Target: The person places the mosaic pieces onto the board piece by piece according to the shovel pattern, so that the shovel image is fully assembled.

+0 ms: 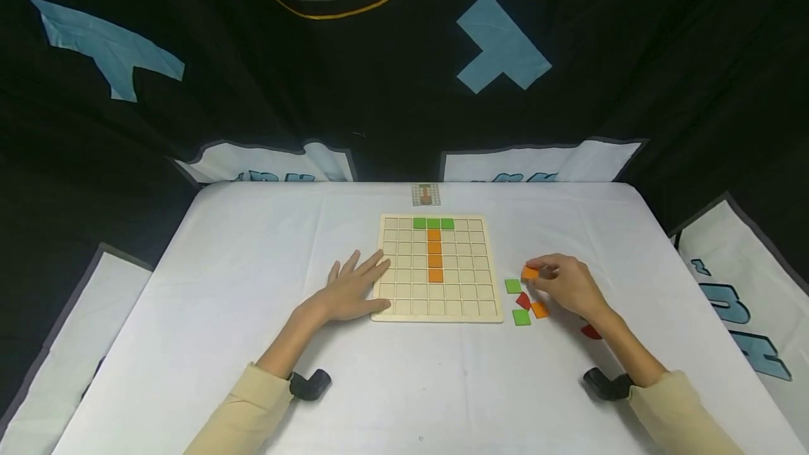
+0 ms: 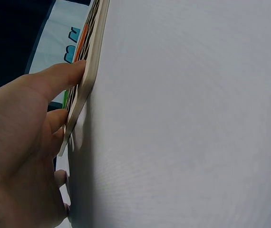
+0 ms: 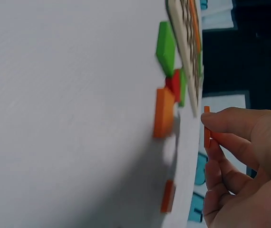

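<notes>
A pale wooden grid board (image 1: pixel 404 293) lies on the white table. Three green square tiles (image 1: pixel 433 223) sit along its top row, with a column of orange square tiles (image 1: pixel 435 248) below the middle one. My left hand (image 1: pixel 350 293) rests on the board's left edge, fingers spread and straight; its thumb (image 2: pixel 69 76) touches the rim in the left wrist view. To the right of the board, my right hand (image 1: pixel 569 286) pinches an orange tile (image 3: pixel 207 127) between thumb and fingers, above the table. Loose near it are green tiles (image 1: pixel 521 317), a red piece (image 1: pixel 523 301) and another orange tile (image 1: pixel 540 310).
A small picture card (image 1: pixel 426 194) with a grid pattern lies behind the board, at the table's far edge. Another red piece (image 1: pixel 590 332) lies under the right forearm. The white tabletop (image 1: pixel 253 244) meets a black curtain with blue shapes at the back.
</notes>
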Demonstrator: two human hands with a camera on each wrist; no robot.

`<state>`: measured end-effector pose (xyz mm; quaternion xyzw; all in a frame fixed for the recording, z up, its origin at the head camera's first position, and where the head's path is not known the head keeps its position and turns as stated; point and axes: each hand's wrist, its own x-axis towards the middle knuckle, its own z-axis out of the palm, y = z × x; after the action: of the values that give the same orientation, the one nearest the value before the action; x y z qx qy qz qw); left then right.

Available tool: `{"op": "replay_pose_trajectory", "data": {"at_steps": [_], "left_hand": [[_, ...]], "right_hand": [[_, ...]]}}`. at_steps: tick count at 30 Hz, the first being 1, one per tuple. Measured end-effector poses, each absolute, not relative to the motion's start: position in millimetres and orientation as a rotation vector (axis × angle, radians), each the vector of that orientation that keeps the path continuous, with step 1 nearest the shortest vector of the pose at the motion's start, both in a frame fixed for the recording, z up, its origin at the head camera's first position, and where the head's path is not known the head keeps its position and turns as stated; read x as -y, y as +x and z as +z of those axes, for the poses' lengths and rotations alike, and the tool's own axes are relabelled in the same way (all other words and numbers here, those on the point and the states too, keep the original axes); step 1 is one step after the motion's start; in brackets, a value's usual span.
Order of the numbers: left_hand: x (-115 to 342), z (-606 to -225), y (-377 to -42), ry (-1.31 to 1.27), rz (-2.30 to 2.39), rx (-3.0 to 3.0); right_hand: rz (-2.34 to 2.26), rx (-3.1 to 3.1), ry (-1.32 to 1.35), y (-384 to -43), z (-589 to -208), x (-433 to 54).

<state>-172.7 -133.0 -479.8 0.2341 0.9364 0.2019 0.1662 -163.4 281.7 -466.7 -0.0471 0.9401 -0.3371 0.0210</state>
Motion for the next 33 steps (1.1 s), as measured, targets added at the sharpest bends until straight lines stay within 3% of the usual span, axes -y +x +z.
{"op": "replay_pose_trajectory", "data": {"at_steps": [19,33], "left_hand": [[132,-480,-172,0.672,0.573,-2.672],[133,-482,-172,0.676,0.582,-2.667]], "right_hand": [[-1.189,-2.785,-0.364,-175,-456,-213],[-1.163,-2.712,-0.453,-184,-475,-175]]}}
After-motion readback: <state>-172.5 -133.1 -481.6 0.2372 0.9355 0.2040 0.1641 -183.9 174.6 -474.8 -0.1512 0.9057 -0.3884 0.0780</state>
